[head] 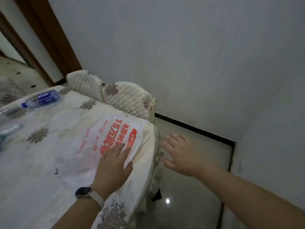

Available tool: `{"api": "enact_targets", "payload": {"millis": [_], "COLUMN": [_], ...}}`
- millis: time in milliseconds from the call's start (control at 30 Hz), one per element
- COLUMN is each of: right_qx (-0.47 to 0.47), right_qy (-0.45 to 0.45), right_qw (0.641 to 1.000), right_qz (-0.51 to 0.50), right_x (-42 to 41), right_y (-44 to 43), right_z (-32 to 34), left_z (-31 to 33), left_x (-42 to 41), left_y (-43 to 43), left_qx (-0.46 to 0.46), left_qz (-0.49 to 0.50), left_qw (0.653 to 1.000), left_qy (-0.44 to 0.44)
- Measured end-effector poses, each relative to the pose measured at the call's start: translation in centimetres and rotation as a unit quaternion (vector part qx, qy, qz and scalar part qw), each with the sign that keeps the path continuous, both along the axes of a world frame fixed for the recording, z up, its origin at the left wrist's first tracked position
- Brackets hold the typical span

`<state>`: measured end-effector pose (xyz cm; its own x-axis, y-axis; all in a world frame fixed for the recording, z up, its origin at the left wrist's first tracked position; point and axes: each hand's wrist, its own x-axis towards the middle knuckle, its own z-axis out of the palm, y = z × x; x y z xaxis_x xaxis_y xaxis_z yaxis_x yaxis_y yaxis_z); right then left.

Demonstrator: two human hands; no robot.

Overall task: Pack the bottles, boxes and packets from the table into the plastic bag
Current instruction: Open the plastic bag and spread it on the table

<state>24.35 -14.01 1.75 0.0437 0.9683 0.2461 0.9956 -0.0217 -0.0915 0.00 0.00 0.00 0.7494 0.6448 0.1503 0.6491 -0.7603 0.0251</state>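
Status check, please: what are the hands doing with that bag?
Left hand flat on white red-printed plastic bag, right hand open, off the table edge. Clear blue-labelled bottle lying far side, unpacked. Nothing blocking.

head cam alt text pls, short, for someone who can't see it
A person's left hand presses flat on a white plastic bag with red print, lying at the table edge; the right hand hovers open beside it. A water bottle lies farther back.
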Motion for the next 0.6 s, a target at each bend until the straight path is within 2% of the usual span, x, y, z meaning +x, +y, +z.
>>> {"api": "enact_targets", "payload": {"millis": [367,600], "right_qx": [-0.091,-0.127], "right_qy": [-0.013,-0.049], "right_qw": [0.989,0.978], "right_qz": [0.116,0.158], "right_x": [1.4,1.6], "right_y": [9.8,15.4], "right_z": [-3.8,-7.3], "left_z": [-5.4,-10.9], "left_x": [-0.2,-0.6], "left_y": [1.2,3.2], "left_qx": [-0.074,-0.130], "left_qz": [0.184,0.241], "left_qw": [0.980,0.962], "left_qy": [-0.003,0.006]}}
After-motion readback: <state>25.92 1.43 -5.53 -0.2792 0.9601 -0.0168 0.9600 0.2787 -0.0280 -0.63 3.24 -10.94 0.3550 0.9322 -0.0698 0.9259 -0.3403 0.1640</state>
